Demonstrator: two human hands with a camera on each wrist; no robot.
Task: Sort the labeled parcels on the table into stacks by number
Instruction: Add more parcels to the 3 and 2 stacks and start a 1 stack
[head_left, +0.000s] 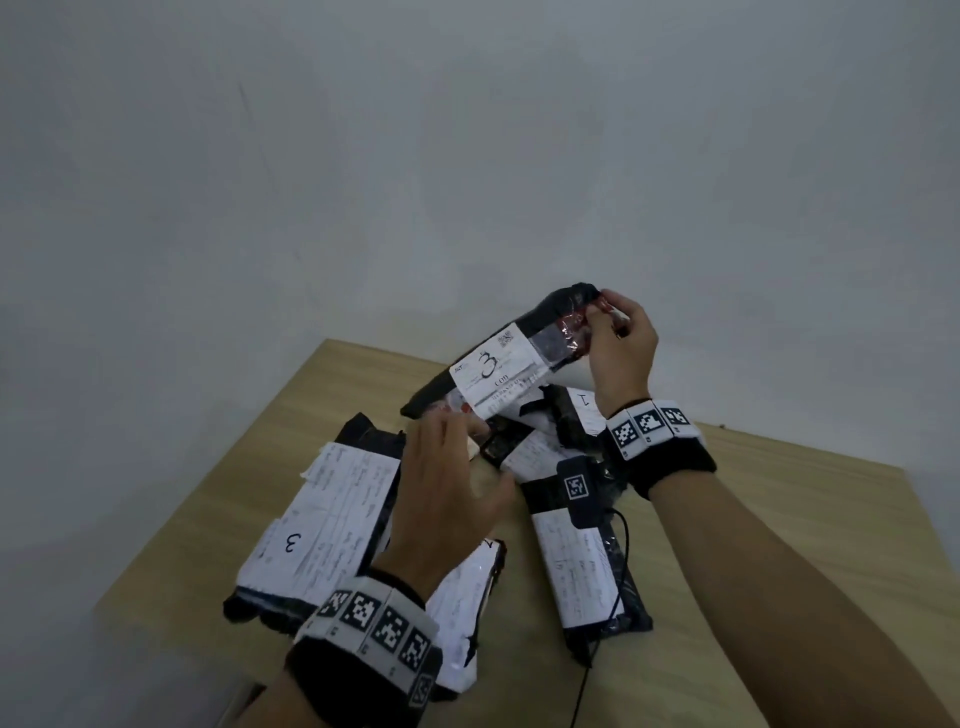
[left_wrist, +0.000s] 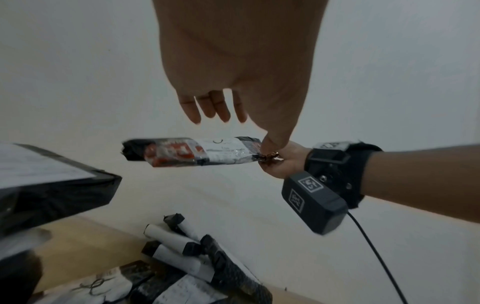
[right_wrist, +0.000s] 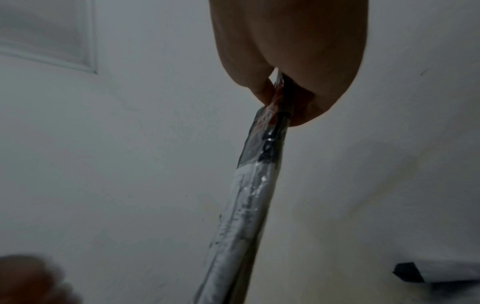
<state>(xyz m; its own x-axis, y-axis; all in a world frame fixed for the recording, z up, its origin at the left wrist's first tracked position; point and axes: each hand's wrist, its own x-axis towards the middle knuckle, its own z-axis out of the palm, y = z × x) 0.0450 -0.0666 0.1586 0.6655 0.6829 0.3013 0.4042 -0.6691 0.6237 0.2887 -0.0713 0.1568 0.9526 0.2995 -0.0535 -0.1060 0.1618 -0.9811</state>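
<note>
Head view: right hand (head_left: 621, 353) pinches one end of black parcel (head_left: 498, 364); left hand (head_left: 447, 493) hovers released.
</note>
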